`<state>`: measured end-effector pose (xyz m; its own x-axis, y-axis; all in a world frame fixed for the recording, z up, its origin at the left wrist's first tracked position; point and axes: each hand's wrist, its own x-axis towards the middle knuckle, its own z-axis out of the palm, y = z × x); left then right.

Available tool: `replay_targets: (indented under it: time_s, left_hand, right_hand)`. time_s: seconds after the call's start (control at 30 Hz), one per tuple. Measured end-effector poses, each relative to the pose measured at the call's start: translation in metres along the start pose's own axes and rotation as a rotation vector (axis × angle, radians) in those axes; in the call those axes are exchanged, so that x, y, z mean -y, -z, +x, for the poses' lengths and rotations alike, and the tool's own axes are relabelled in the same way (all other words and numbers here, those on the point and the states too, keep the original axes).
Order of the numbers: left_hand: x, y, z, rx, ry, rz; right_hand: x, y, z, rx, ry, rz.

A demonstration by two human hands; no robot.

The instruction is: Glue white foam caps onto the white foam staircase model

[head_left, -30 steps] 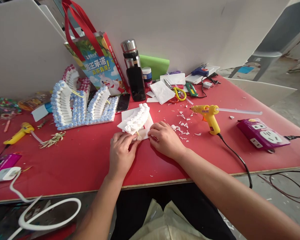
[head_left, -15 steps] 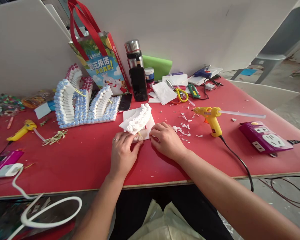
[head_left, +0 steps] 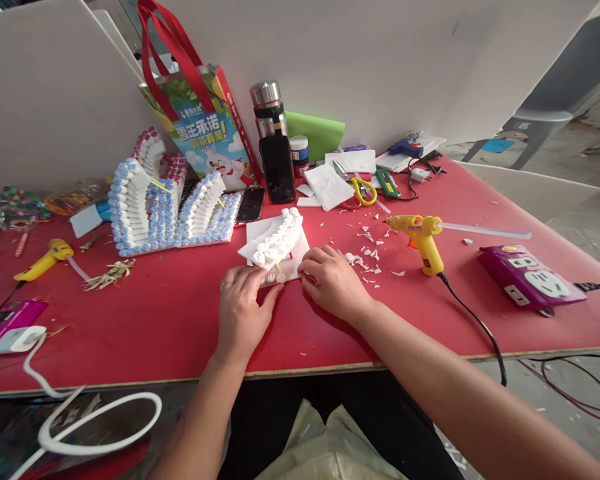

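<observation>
A small white craft piece (head_left: 279, 239) stands in front of me on the red table. It has a flat square base, a slanted white panel edged with a row of white rosettes, and a thin yellowish stick near the front. My left hand (head_left: 245, 303) grips the near left corner of the base, thumb and fingers on either side, with a ring on one finger. At the right edge of the base, my right hand (head_left: 333, 280) has its fingers curled against the corner; the fingertips are partly hidden. A couple of rosettes lie on the base between the hands.
White scraps (head_left: 367, 257) litter the table right of the piece, beside a yellow glue gun (head_left: 425, 240) and a purple power strip (head_left: 530, 277). Blue-and-white models (head_left: 165, 213), a second glue gun (head_left: 45, 260), a phone (head_left: 277, 170) and scissors (head_left: 363, 190) lie around.
Almost nothing differs. My left hand has shifted very slightly left and its thumb has drawn a little; the craft piece stays in place.
</observation>
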<state>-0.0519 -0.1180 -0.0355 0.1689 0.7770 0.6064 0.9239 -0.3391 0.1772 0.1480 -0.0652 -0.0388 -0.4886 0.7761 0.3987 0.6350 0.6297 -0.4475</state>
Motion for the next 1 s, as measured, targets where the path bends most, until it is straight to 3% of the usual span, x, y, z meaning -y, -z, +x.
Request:
replay_targets:
  time_s: [1.0]
  left_hand:
    - [-0.0044,0.0014,0.0013,-0.003,-0.004,-0.061]
  right_hand:
    - [0.0004,-0.0009,-0.0010,-0.016,0.006,-0.014]
